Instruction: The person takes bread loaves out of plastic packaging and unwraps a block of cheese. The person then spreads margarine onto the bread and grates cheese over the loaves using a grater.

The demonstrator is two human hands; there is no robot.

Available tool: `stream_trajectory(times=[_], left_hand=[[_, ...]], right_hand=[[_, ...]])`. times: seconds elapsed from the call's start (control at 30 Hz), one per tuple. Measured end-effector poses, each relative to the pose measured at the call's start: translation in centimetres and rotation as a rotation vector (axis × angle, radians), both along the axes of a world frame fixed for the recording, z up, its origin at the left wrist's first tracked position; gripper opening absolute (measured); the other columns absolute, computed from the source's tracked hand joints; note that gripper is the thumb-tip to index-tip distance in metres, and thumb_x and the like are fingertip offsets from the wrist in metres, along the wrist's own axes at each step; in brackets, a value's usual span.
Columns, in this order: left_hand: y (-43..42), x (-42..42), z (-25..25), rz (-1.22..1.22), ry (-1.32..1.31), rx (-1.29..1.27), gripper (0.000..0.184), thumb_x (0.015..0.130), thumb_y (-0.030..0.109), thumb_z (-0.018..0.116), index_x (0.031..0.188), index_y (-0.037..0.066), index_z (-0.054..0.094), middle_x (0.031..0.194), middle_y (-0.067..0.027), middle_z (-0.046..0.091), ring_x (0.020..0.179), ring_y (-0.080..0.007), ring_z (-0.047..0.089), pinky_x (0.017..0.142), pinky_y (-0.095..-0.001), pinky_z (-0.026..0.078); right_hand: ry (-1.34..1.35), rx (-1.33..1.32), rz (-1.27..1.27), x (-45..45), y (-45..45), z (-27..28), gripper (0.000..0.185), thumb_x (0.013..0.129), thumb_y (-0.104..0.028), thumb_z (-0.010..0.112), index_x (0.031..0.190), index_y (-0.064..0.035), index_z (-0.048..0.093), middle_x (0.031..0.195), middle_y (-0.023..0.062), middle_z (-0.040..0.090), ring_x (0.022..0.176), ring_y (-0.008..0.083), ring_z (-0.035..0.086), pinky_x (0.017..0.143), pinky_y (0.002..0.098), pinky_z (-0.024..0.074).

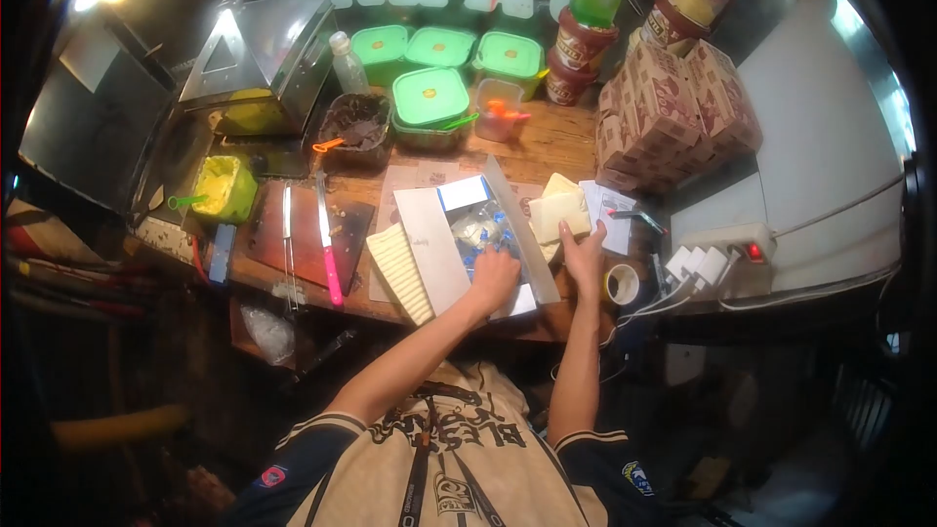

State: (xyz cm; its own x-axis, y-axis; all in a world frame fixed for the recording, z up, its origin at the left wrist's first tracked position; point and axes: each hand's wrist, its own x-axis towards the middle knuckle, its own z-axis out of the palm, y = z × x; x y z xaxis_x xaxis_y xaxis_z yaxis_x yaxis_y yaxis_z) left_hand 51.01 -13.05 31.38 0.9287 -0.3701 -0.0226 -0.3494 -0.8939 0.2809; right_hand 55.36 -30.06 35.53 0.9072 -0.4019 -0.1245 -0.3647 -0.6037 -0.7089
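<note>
My left hand (496, 273) reaches into an open cardboard box (426, 234) among clear plastic and small blue pieces (475, 234). Its fingers are curled, and what they pinch is too small to make out. At the right of the box, my right hand (583, 256) grips the near edge of a pale yellow square slab (558, 215), thumb on top. More pale slabs lie beneath and behind that one. A ribbed, pale stack (400, 273) sits against the box's left side.
On the left, a pink-handled knife (326, 234) lies on a brown board (303, 249). Green-lidded tubs (429, 96) and a dark spread container (356, 127) stand behind. To the right are stacked brown cartons (654, 117), a tape roll (622, 284) and a power strip (727, 252) with cables.
</note>
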Motion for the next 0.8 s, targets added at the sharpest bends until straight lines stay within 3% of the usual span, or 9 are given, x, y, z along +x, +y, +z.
stream_trajectory(times=[0.1, 0.13, 0.27, 0.37, 0.47, 0.53, 0.63, 0.67, 0.8], left_hand=[[1.0, -0.9, 0.2, -0.023, 0.011, -0.149, 0.021, 0.070, 0.004, 0.064, 0.091, 0.002, 0.066, 0.103, -0.0180, 0.059, 0.088, -0.0360, 0.059, 0.069, -0.0442, 0.053], [1.6, -1.4, 0.3, -0.040, 0.011, -0.221, 0.027, 0.070, 0.004, 0.064, 0.096, 0.002, 0.064, 0.106, -0.0190, 0.058, 0.089, -0.0370, 0.058, 0.071, -0.0451, 0.053], [3.6, -2.8, 6.4, 0.001, 0.073, -0.359, 0.045, 0.071, 0.016, 0.074, 0.109, 0.002, 0.054, 0.119, -0.0210, 0.048, 0.101, -0.0385, 0.054, 0.087, -0.0429, 0.046], [3.9, -3.2, 7.1, 0.035, 0.035, -0.454, 0.056, 0.071, 0.023, 0.078, 0.115, 0.002, 0.050, 0.122, -0.0233, 0.043, 0.104, -0.0399, 0.050, 0.089, -0.0456, 0.044], [5.4, -4.6, 10.4, 0.205, -0.164, -0.337, 0.071, 0.071, 0.034, 0.080, 0.124, 0.003, 0.044, 0.125, -0.0268, 0.038, 0.111, -0.0411, 0.045, 0.093, -0.0469, 0.041], [7.2, -5.2, 12.1, 0.508, -0.265, -0.205, 0.084, 0.070, 0.040, 0.081, 0.131, 0.003, 0.037, 0.128, -0.0291, 0.034, 0.116, -0.0420, 0.042, 0.097, -0.0472, 0.038], [8.9, -4.5, 9.2, 0.705, -0.027, -0.417, 0.103, 0.069, 0.046, 0.081, 0.137, -0.001, 0.020, 0.131, -0.0318, 0.028, 0.123, -0.0434, 0.035, 0.103, -0.0477, 0.033], [9.1, -4.1, 7.3, 0.694, 0.041, -0.554, 0.099, 0.076, 0.036, 0.078, 0.137, -0.005, 0.012, 0.130, -0.0315, 0.032, 0.121, -0.0405, 0.041, 0.102, -0.0469, 0.036], [7.7, -4.5, 8.5, 0.722, 0.176, -1.216, 0.078, 0.083, 0.016, 0.069, 0.136, -0.004, 0.014, 0.123, -0.0277, 0.045, 0.108, -0.0315, 0.055, 0.087, -0.0406, 0.050]], right_hand=[[-0.012, -0.031, 0.003, -1.2, 0.7, 2.2, 0.095, 0.082, -0.043, 0.069, 0.143, 0.0044, 0.014, 0.119, 0.0286, 0.055, 0.105, 0.0434, 0.058, 0.092, 0.0460, 0.0431], [-0.073, -0.023, -0.015, -2.2, 1.5, 3.6, 0.081, 0.086, -0.038, 0.066, 0.140, 0.0051, 0.024, 0.115, 0.0244, 0.056, 0.098, 0.0346, 0.061, 0.088, 0.0417, 0.0461], [-0.317, 0.486, 0.097, -4.6, 0.8, 1.7, 0.055, 0.091, -0.026, 0.064, 0.131, 0.0033, 0.042, 0.110, 0.0174, 0.057, 0.090, 0.0170, 0.059, 0.082, 0.0309, 0.0478], [-0.246, 1.024, 0.288, -7.5, 2.6, 4.9, 0.060, 0.087, -0.022, 0.069, 0.134, 0.0021, 0.040, 0.116, 0.0172, 0.056, 0.097, 0.0201, 0.058, 0.086, 0.0325, 0.0475], [-0.198, 0.367, 0.615, -9.0, 3.1, 4.9, 0.065, 0.082, -0.014, 0.071, 0.136, 0.0013, 0.038, 0.125, 0.0191, 0.053, 0.109, 0.0241, 0.056, 0.092, 0.0345, 0.0461], [-0.195, 0.498, 0.540, -10.0, 3.6, 4.4, 0.067, 0.078, -0.009, 0.073, 0.135, 0.0013, 0.040, 0.128, 0.0201, 0.052, 0.114, 0.0265, 0.054, 0.094, 0.0357, 0.0448], [-0.188, 0.499, 0.474, -10.4, 4.7, 4.3, 0.065, 0.072, -0.004, 0.076, 0.130, 0.0019, 0.047, 0.121, 0.0209, 0.058, 0.113, 0.0281, 0.057, 0.094, 0.0361, 0.0451], [-0.179, 0.417, 0.489, -10.5, 4.7, 4.3, 0.064, 0.072, -0.005, 0.076, 0.129, 0.0020, 0.048, 0.119, 0.0210, 0.059, 0.112, 0.0281, 0.058, 0.093, 0.0360, 0.0455], [-0.228, 0.223, 0.515, -10.7, 4.4, 2.5, 0.064, 0.071, -0.008, 0.078, 0.128, 0.0015, 0.049, 0.114, 0.0213, 0.061, 0.104, 0.0317, 0.061, 0.090, 0.0379, 0.0474]])
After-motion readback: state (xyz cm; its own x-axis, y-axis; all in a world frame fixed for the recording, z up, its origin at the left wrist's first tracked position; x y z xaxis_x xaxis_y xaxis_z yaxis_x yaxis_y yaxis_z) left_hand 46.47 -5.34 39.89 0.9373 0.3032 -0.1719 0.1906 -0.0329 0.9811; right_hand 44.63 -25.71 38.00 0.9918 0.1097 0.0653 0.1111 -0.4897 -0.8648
